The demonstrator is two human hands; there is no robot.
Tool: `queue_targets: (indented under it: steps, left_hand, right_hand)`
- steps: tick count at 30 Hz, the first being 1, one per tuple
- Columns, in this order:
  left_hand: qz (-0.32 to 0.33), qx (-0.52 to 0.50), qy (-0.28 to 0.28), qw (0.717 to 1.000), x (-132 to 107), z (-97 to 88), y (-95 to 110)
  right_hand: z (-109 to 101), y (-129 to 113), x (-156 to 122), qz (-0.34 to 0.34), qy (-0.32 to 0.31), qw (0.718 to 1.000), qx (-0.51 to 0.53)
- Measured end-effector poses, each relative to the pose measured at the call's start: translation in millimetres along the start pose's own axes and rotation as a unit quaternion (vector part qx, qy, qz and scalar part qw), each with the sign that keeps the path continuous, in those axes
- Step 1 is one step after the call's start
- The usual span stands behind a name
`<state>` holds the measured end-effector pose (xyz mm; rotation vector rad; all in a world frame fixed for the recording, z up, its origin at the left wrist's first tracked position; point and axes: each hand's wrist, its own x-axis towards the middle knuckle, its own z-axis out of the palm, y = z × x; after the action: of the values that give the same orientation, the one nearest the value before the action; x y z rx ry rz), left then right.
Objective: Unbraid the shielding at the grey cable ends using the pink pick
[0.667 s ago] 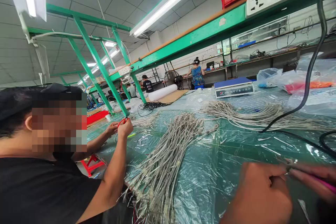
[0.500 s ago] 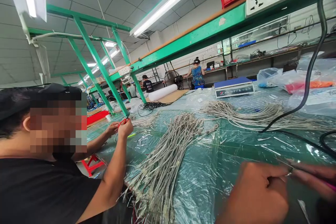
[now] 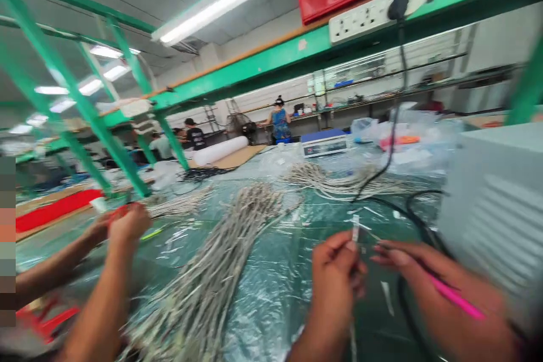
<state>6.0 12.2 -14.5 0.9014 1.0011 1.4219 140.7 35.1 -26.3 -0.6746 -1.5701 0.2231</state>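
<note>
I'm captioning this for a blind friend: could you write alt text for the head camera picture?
The wearer's left hand pinches a thin grey cable end upright, while the right hand holds a pink tool beside it. A pile of grey cables lies on the plastic-covered table, and a co-worker's hands work at the left.

no readable text, scale [image 3: 324,144] label blurred

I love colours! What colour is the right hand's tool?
The tool is pink, head view.
</note>
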Motion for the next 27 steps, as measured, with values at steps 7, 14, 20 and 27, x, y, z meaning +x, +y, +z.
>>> queue_targets:
  steps: [7,14,20,27]
  left_hand:
    - [0.017,-0.149,-0.011,0.989,-2,5.2,3]
    - [0.019,-0.143,0.0,0.99,-7,10.0,1]
    - [0.008,-0.135,0.008,0.991,-7,12.0,2]
    - [0.003,-0.121,0.01,0.993,-9,13.7,3]
  right_hand:
    - [-5,-11,-5,-0.008,-0.041,0.999,0.015]
    - [-7,-24,1,-0.057,-0.051,0.996,0.035]
    - [-6,-24,0,-0.034,-0.045,0.998,0.022]
    - [-5,-22,-1,-0.021,-0.038,0.999,0.021]
